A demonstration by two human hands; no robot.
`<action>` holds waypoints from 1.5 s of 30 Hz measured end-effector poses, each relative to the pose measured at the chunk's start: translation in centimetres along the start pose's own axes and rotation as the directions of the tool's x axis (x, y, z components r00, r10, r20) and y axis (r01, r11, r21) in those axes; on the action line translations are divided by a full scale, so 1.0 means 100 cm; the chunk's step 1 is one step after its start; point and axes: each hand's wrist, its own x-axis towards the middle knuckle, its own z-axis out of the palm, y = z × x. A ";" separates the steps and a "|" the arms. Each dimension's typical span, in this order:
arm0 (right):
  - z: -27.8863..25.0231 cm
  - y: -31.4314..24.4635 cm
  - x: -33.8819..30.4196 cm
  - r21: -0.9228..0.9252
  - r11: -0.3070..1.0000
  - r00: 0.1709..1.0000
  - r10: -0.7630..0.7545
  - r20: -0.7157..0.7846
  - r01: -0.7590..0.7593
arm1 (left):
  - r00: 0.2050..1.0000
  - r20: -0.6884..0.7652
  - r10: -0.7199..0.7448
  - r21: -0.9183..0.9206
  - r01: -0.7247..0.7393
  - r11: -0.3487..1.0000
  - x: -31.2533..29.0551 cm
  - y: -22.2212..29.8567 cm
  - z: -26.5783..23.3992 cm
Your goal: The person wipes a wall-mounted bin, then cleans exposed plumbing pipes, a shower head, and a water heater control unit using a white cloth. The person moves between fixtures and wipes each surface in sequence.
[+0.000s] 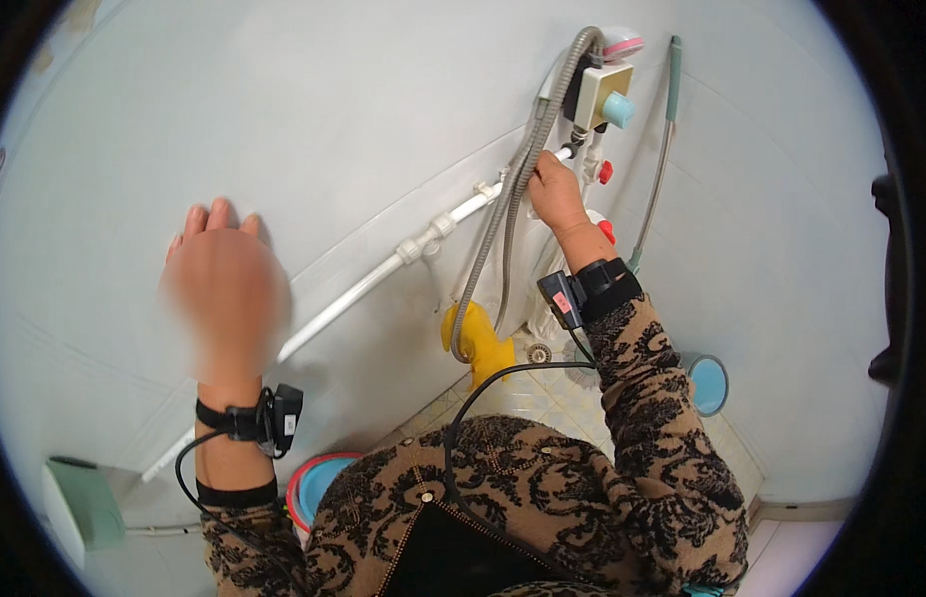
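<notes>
My left hand [224,289] rests against the pale wall [313,119] on the left, its fingertips spread; the back of the hand is blurred. My right hand [557,194] is closed around the upper right part of a white pipe [363,284] that slants along the wall. Its fingertips are mostly hidden. Just left of my right fist, a grey corrugated shower hose [522,164] loops down. Above this hand is a boxy valve [604,97] with a light-blue knob, and a shower head [622,44] with a pink band.
A yellow object [478,338] sits low by the wall beneath the hose. Red tap handles [605,172] stand right of my hand. A long-handled tool [665,139] leans against the wall. Blue basins [709,385] and a green bin [90,502] stand low; a floor drain [538,353] lies between.
</notes>
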 end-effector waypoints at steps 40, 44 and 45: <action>0.036 -0.074 -0.033 0.327 0.945 0.971 -0.069 0.228 -0.010 | 0.999 -0.039 -0.037 -0.064 0.035 0.997 -0.020 -0.008 0.024; 0.017 -0.097 -0.027 0.632 0.772 0.975 -0.079 0.208 -0.072 | 0.996 -0.081 -0.033 -0.079 0.026 0.996 -0.021 -0.021 0.005; 0.013 -0.106 -0.025 0.649 0.746 0.961 -0.046 0.272 -0.148 | 0.996 -0.074 -0.039 -0.081 0.033 0.996 -0.022 -0.025 -0.001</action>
